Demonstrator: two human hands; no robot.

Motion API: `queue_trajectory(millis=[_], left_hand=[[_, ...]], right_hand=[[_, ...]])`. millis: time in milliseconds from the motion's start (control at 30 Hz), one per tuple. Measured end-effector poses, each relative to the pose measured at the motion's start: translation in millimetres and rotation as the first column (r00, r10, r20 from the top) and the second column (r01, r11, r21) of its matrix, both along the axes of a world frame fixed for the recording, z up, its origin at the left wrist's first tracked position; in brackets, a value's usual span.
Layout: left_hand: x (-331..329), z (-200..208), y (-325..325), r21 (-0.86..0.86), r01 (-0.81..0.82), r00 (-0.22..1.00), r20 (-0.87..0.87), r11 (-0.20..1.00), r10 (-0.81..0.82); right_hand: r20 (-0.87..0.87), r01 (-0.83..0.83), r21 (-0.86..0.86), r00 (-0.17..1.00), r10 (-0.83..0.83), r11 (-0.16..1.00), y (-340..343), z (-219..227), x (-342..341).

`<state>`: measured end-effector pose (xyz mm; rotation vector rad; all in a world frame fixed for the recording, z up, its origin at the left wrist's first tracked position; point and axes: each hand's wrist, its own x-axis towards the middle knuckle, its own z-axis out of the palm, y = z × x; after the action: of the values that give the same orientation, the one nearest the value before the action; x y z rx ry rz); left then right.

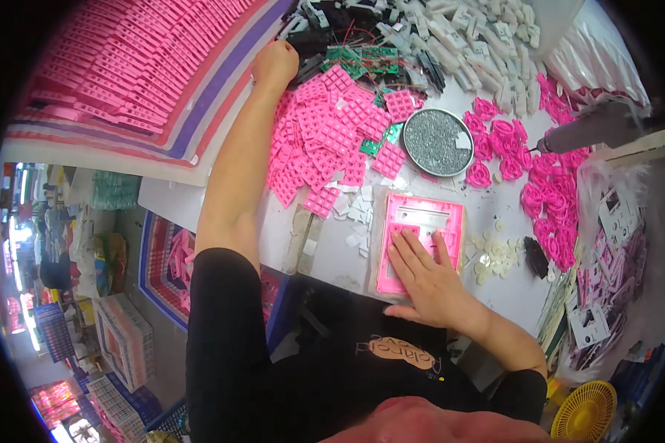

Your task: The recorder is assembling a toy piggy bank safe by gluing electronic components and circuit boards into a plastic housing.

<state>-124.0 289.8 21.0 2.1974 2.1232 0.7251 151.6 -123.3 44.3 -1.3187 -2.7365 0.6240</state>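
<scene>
My right hand (430, 286) lies with fingers spread over a pink plastic casing (458, 225), pressing on a small pink keypad (402, 230) at its left side. The casing is a rectangular open shell with a silvery strip inside, resting on a board near the table's front edge. Stretched far forward, my left hand (275, 65) is closed beside a heap of black plastic parts (314, 71); what its fingers hold, if anything, is hidden. Under and right of that forearm spreads a pile of pink keypads (325, 140). Green circuit boards with red wires (358, 60) lie behind them.
A round bowl of small metal screws (437, 142) stands beyond the casing. Pink ring-shaped parts (499, 144), a dark power screwdriver (591, 133) and white discs (495, 255) lie right. Whitish parts (473, 44) fill the back; stacked pink pieces (140, 52) sit far left.
</scene>
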Motion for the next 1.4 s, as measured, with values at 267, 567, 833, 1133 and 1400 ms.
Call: queue_trajectory(millis=[267,567,833,1133,1400], left_hand=[[21,3,34,-0.114,0.014,0.998,-0.054,0.993,-0.02],[45,6,18,-0.364,0.324,0.946,0.135,0.873,-0.294],[37,78,-88,0.615,0.3,0.711,0.366,0.73,-0.6],[46,85,-245,0.725,0.478,0.701,0.026,0.496,-0.712],[54,73,-329,0.55,0.229,0.46,0.666,0.803,-0.588]], right_hand=[[0.017,0.016,-0.04,1.0,-0.015,0.999,-11,1,-2],[0.014,0.012,-0.035,1.0,-0.012,0.999,-11,-1,0],[-0.232,0.052,0.123,0.973,-0.022,0.991,-2,7,9],[-0.625,-0.186,-0.773,0.055,-0.779,0.607,80,49,-4],[-0.712,-0.094,-0.685,-0.128,-0.691,0.723,78,41,-47]])
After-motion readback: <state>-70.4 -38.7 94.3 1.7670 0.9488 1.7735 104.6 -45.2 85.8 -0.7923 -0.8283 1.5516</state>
